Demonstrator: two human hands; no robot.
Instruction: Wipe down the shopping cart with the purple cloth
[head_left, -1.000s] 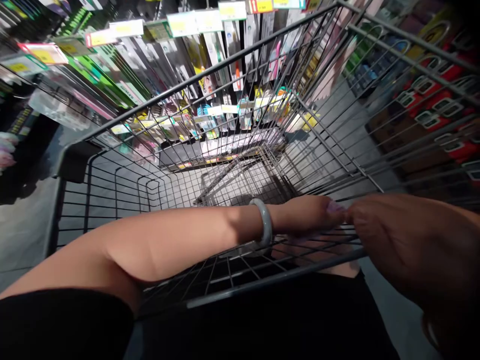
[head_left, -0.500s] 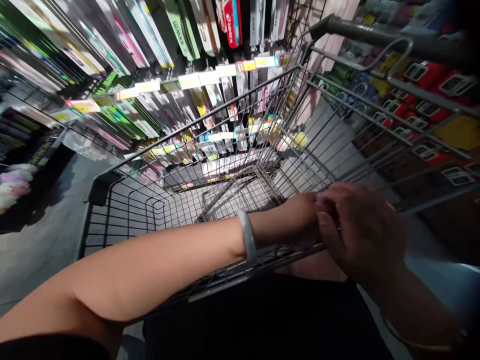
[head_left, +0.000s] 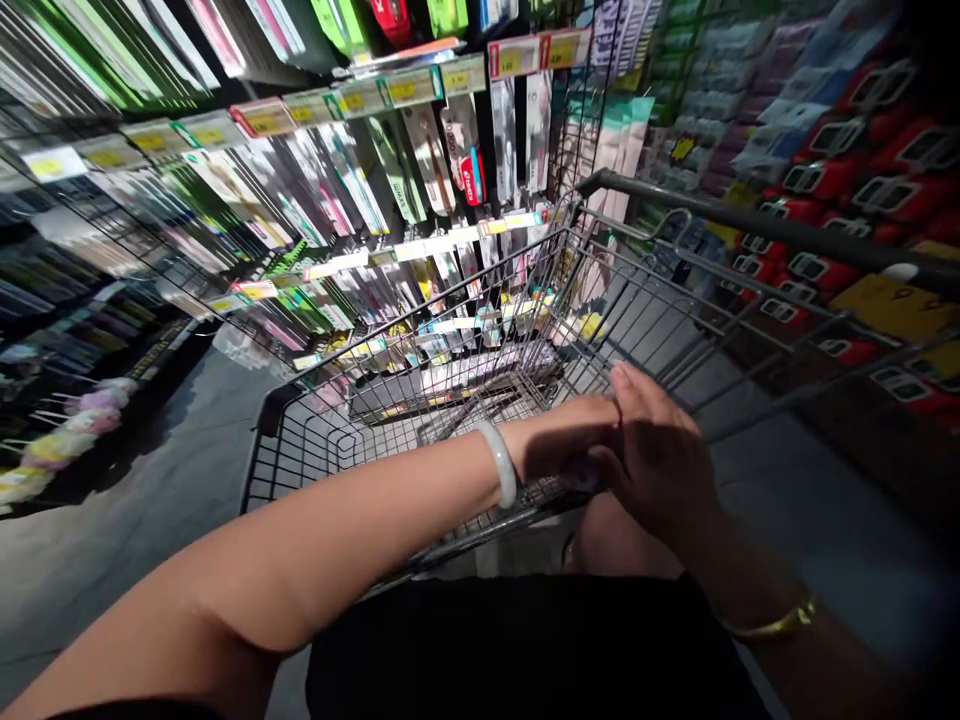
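Note:
My left hand (head_left: 574,440) reaches in from the left across the near end of a wire shopping cart (head_left: 300,470), a pale bangle (head_left: 498,464) on its wrist. Its fingers are mostly hidden behind my right hand and in shadow. Against it lies my right hand (head_left: 664,460), fingers stretched out and thumb apart, with a gold bracelet (head_left: 776,625) on that wrist. A small purplish patch shows between the hands; I cannot make out what it is. The wire basket spreads out beyond both hands.
Beyond the cart, racks hold packaged toothbrushes (head_left: 439,165) above and below rows of price tags (head_left: 330,262). Red packaged goods (head_left: 810,265) are stacked on the right. Fluffy pastel items (head_left: 82,425) stand at the left, beside grey floor (head_left: 172,480).
The view has tilted up, so the shelves and cart sit lower and more upper rack shows. My right hand's fingers have straightened from a curl over my left hand.

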